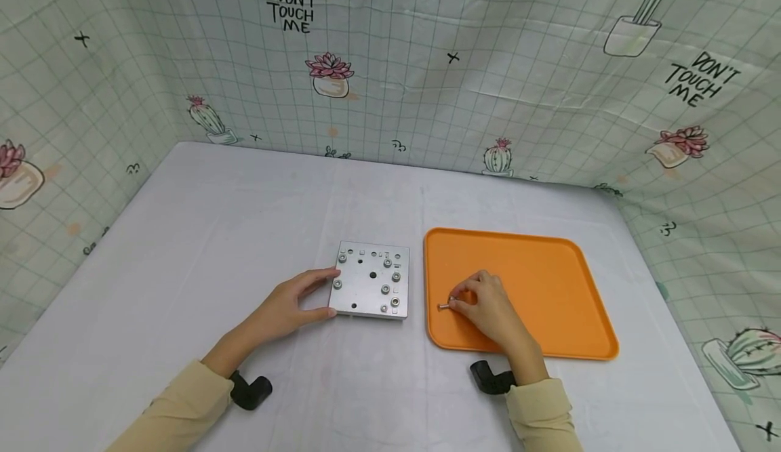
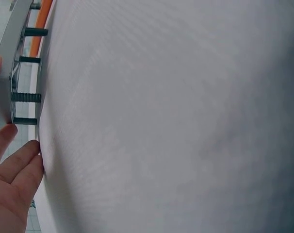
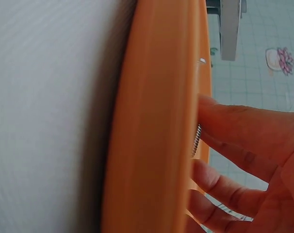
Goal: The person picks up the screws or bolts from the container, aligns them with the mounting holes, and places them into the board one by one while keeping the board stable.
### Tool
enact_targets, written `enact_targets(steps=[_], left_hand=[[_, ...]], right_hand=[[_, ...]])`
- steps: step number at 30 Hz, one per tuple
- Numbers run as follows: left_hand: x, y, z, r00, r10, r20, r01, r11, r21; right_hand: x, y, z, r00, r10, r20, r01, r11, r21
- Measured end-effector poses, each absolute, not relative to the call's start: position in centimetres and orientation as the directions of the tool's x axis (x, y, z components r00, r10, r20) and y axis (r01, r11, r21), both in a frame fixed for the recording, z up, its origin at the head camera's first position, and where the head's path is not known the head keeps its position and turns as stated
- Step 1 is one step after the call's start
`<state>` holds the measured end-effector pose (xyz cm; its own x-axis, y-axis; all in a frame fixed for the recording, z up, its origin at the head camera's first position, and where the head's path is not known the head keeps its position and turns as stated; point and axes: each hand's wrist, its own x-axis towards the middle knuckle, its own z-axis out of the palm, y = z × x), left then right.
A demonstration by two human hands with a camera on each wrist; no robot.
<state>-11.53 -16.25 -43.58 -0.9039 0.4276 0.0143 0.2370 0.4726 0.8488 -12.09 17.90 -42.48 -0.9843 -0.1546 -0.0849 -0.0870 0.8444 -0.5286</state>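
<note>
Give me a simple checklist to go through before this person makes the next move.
1. Left hand against the metal plate: ok, its fingertips touch the left side.
2. Screw in the right hand: ok, it appears pinched at the fingertips.
3. Free hole in the plate: ok, the middle one looks empty.
4. Screw the right size for that hole: cannot tell.
5. Screw brought to the plate: not ok, it is at the orange tray, away from the plate.

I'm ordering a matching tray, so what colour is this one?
The tray is orange, showing best in the head view.
</note>
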Motion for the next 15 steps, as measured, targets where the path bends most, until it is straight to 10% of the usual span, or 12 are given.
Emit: enact_targets(steps=[15], left_hand=[[-11.52, -16.23, -43.51, -0.903, 0.429, 0.024, 0.246, 0.471, 0.847]], right_hand=[[-12.06, 17.92, -42.48, -0.985, -0.156, -0.071, -0.093, 0.835, -0.542]])
